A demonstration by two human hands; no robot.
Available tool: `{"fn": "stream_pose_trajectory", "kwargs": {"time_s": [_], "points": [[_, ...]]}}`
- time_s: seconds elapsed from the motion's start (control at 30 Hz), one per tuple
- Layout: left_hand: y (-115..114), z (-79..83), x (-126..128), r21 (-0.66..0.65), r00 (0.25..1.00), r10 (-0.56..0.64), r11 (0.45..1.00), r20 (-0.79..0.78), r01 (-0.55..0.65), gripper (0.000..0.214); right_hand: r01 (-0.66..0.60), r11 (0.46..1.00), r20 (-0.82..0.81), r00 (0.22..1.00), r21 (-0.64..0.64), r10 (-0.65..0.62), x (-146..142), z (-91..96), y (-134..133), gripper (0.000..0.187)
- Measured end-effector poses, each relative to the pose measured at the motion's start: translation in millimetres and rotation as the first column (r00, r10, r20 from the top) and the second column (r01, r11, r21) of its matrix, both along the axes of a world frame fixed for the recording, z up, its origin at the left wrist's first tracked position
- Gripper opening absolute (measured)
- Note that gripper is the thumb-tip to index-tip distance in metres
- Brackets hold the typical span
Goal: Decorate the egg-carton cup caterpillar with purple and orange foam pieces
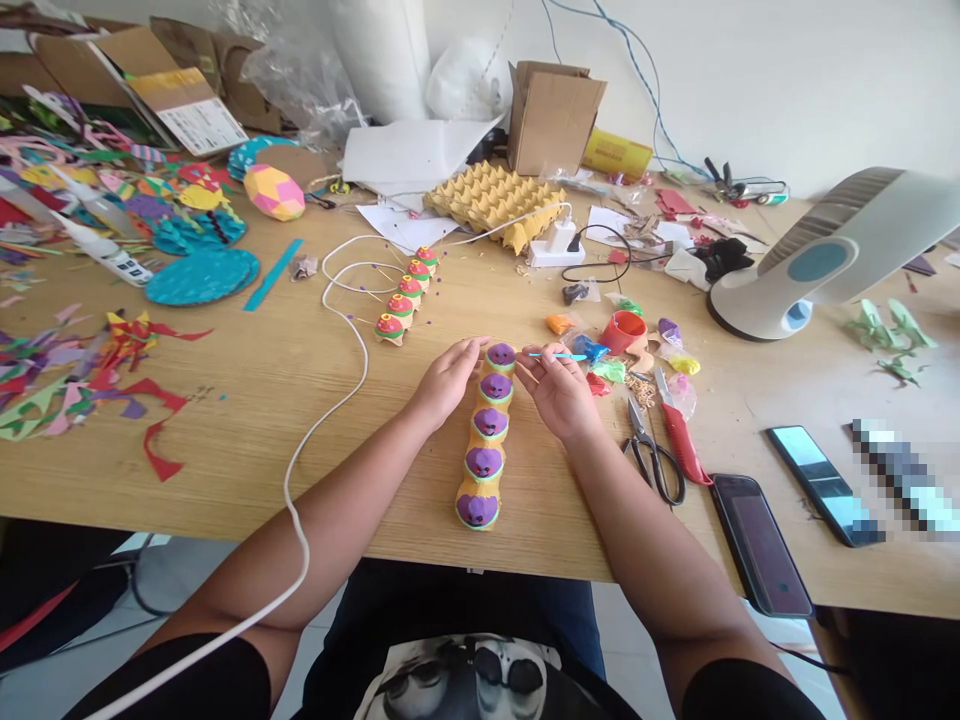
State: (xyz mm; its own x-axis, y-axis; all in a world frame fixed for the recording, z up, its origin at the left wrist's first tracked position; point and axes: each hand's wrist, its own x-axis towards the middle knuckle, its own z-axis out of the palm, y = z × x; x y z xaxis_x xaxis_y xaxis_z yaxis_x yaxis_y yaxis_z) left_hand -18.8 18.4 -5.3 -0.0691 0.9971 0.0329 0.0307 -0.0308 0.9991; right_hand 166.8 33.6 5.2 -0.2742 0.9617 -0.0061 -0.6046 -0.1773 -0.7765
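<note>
A strip of yellow egg-carton cups topped with purple clay faces lies lengthwise before me, running away from the table's front edge. My left hand rests beside its far end, fingers stretched out and partly hidden; whether it touches the last cup I cannot tell. On the other side, my right hand pinches a thin blue clay modelling tool, its left end close to the farthest purple face. Farther back stands a similar strip with red and green caps and pins sticking out at its sides.
Right of my hand are clay packets, an orange-red ring, scissors, a red-handled knife and phones. A white cable crosses my left arm. Behind stand an egg tray and a fan; paper scraps lie left.
</note>
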Motion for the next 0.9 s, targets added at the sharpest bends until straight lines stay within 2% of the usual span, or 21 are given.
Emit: {"fn": "stream_pose_trajectory", "kwargs": {"time_s": [0.17,0.33,0.43,0.5,0.57,0.63,0.67,0.73,0.8,0.83,0.9], "points": [[1.3,2.4,3.1,-0.062,0.983,0.050,0.997,0.174,-0.040,0.047,0.001,1.000,0.033,0.999,0.028,-0.002,0.8,-1.3,2.7,0.027],[1.3,3.0,4.6,-0.099,0.975,0.138,0.987,0.176,-0.122,0.039,0.060,0.996,0.189,0.979,0.069,-0.072,-2.0,-6.9,6.1,0.029],[1.3,0.0,3.9,-0.091,0.977,0.148,0.987,0.150,-0.136,0.038,0.147,0.973,0.333,0.921,0.177,-0.200,-1.6,-12.2,9.0,0.026],[1.4,-2.1,2.9,-0.067,0.982,0.142,0.989,0.127,-0.134,0.038,0.157,0.935,0.458,0.838,0.316,-0.296,1.7,-12.8,10.2,0.021],[1.5,-3.3,2.0,-0.048,0.984,0.140,0.990,0.110,-0.136,0.038,0.088,0.869,0.597,0.692,0.487,-0.405,7.4,-9.1,9.8,0.018],[1.7,-3.2,1.4,-0.046,0.984,0.144,0.989,0.108,-0.140,0.036,-0.085,0.783,0.719,0.468,0.616,-0.515,13.8,-1.7,7.4,0.019],[1.8,-2.8,1.2,-0.050,0.983,0.145,0.989,0.110,-0.141,0.036,-0.209,0.756,0.772,0.331,0.621,-0.543,16.7,2.7,5.7,0.022],[1.9,-1.9,1.3,-0.057,0.983,0.147,0.988,0.110,-0.141,0.035,-0.395,0.742,0.818,0.046,0.542,-0.573,20.8,11.0,2.1,0.028],[1.9,-1.1,1.9,-0.058,0.984,0.146,0.988,0.102,-0.141,0.035,-0.501,0.750,0.801,-0.169,0.432,-0.574,22.6,17.2,-0.7,0.034],[1.9,-0.8,2.4,-0.057,0.984,0.145,0.988,0.098,-0.140,0.035,-0.532,0.755,0.784,-0.243,0.384,-0.571,22.9,19.3,-1.4,0.038],[1.8,-0.7,3.5,-0.055,0.986,0.138,0.990,0.094,-0.134,0.036,-0.572,0.757,0.757,-0.328,0.317,-0.565,23.2,21.9,-2.0,0.043]]}}
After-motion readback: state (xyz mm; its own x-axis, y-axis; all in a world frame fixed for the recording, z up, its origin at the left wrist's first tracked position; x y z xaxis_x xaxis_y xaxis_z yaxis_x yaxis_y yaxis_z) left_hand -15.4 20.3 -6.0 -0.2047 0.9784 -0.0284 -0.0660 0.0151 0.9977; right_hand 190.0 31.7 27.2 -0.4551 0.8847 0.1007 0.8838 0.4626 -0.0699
